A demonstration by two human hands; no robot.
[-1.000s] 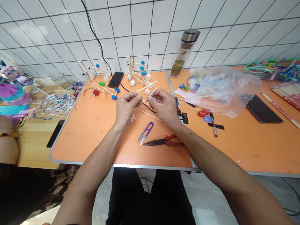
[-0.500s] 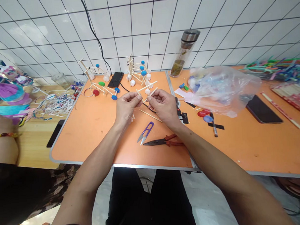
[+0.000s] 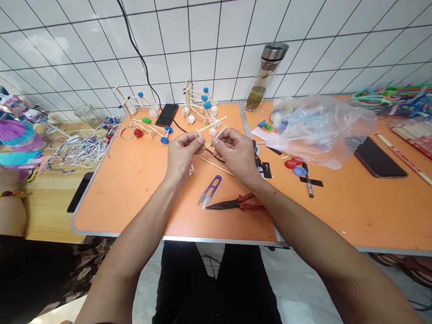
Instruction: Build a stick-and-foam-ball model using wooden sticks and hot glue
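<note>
My left hand (image 3: 183,153) pinches a thin wooden stick (image 3: 199,132) between thumb and fingertips. Opposite it, my right hand (image 3: 236,152) is closed on another slanted wooden stick (image 3: 221,132). The lower ends of the sticks come close together between my fingertips; I cannot tell whether they are joined. Below my hands lie a loose stick (image 3: 217,166), purple thread snips (image 3: 210,192) with their blades apart, and red-handled long-nose pliers (image 3: 227,205), partly under my right forearm. Just behind stands a stick model (image 3: 195,103) with blue and white caps.
A second stick model (image 3: 142,120) and a phone (image 3: 167,115) are at the back left. A glass bottle (image 3: 258,91) and a clear plastic bag (image 3: 321,124) stand right of centre. Farther right lies another phone (image 3: 380,157). At far left rests another person's arm (image 3: 6,204).
</note>
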